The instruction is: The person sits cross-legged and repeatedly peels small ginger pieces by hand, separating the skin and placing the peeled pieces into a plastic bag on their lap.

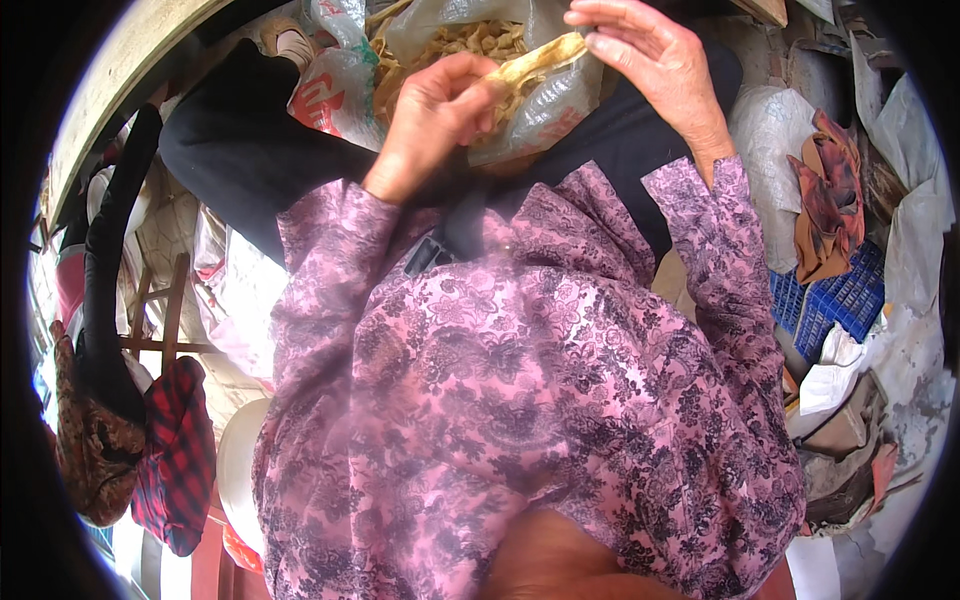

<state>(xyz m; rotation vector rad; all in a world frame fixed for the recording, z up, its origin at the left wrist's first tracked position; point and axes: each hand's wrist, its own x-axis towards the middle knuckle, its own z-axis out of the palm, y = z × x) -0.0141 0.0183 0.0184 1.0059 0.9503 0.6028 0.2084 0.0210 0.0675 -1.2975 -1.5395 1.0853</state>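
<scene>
My left hand pinches one end of a dry, yellowish, curled strip between thumb and fingers; its exact kind I cannot tell. The strip slants up to the right, and its far end reaches the thumb of my right hand. The right fingers are spread apart from that thumb, and whether they touch the strip is unclear. Below both hands, between my knees, a translucent white plastic sack gapes with its rim rolled down. Many similar dry pieces fill it, partly hidden by my left hand.
To the left of the sack is another plastic bag with red print. At right lie a white woven sack, a brown and orange cloth and a blue plastic crate. A red-and-black checked cloth hangs at left by a wooden frame.
</scene>
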